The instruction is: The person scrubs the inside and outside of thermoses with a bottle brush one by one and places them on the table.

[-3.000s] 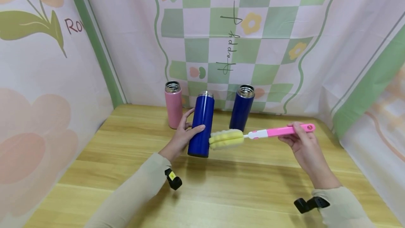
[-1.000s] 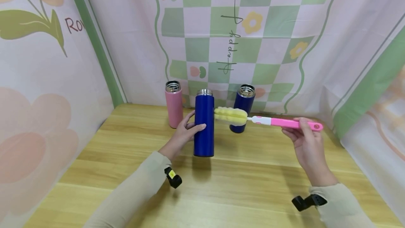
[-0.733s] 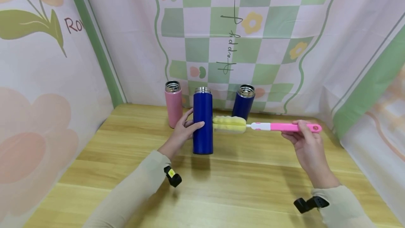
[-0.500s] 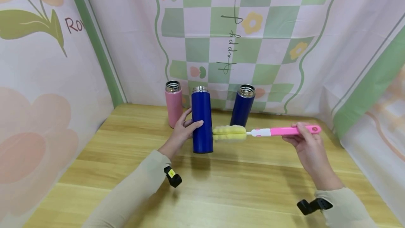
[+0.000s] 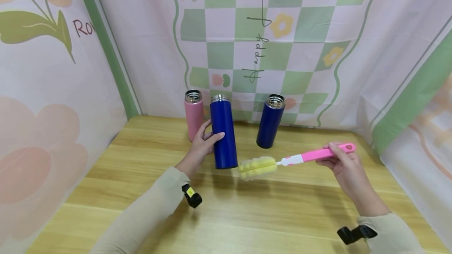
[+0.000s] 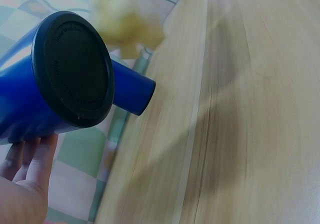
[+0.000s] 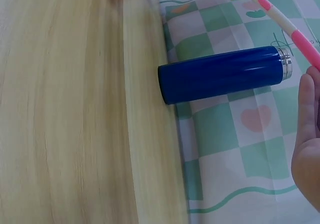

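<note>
- Your held blue bottle (image 5: 227,140) is raised over the table (image 5: 268,222), leaning, with its steel neck up and its black base exposed in the left wrist view.
- Your left hand (image 5: 200,146) grips that bottle around the body, thumb across the front.
- Your right hand (image 5: 345,168) pinches the pink handle of the brush (image 5: 296,159) near its end.
- The yellow brush head (image 5: 257,167) sits right by the bottle's lower right edge; whether it touches cannot be determined.
- Step in hand, as judged: you are brushing the outside of the bottle, now at its bottom end.
- The next move calls for a steady left grip and the brush head laid against the wall or base, with the bottle turned to reach uncovered sides.
- Obstructions: the pink bottle (image 5: 194,118) stands just behind your left fingers, a knock risk. The second blue bottle (image 5: 270,126) stands at the rear, beyond the brush.
- Behind them hangs a checked cloth (image 5: 219,56); it blocks nothing.
</note>
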`<act>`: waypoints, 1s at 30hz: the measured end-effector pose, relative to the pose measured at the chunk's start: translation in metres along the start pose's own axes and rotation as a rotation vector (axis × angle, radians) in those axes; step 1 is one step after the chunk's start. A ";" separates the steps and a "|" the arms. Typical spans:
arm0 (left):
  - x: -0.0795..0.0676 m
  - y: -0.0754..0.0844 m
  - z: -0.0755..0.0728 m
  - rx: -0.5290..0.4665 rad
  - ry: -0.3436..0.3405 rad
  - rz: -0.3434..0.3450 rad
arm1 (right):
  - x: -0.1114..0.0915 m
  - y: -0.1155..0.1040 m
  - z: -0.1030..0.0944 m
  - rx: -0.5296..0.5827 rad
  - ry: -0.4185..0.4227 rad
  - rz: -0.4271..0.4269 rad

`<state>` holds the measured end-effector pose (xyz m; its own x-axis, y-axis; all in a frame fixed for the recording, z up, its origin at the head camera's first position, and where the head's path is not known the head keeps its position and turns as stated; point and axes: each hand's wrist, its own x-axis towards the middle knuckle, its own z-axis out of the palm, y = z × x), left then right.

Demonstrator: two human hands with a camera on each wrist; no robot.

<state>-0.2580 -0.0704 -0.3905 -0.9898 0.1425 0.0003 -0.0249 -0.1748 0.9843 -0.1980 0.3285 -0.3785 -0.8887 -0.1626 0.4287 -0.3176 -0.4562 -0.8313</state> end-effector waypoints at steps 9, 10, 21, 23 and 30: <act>0.001 0.000 -0.002 -0.002 0.029 0.005 | -0.003 0.002 0.005 0.009 -0.140 0.033; 0.001 -0.001 -0.001 -0.001 0.035 0.005 | -0.003 0.003 0.006 0.023 -0.159 0.028; -0.002 -0.004 0.005 -0.019 0.013 0.051 | -0.005 0.008 0.024 -0.024 -0.143 0.022; -0.002 -0.004 0.007 -0.028 0.011 0.052 | -0.005 0.011 0.027 -0.045 -0.124 0.034; -0.002 -0.005 0.010 -0.054 -0.003 0.047 | -0.006 0.024 0.034 -0.017 -0.130 0.046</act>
<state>-0.2546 -0.0596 -0.3939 -0.9896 0.1360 0.0472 0.0142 -0.2342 0.9721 -0.1893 0.2891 -0.3889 -0.8523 -0.2960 0.4312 -0.2837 -0.4309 -0.8566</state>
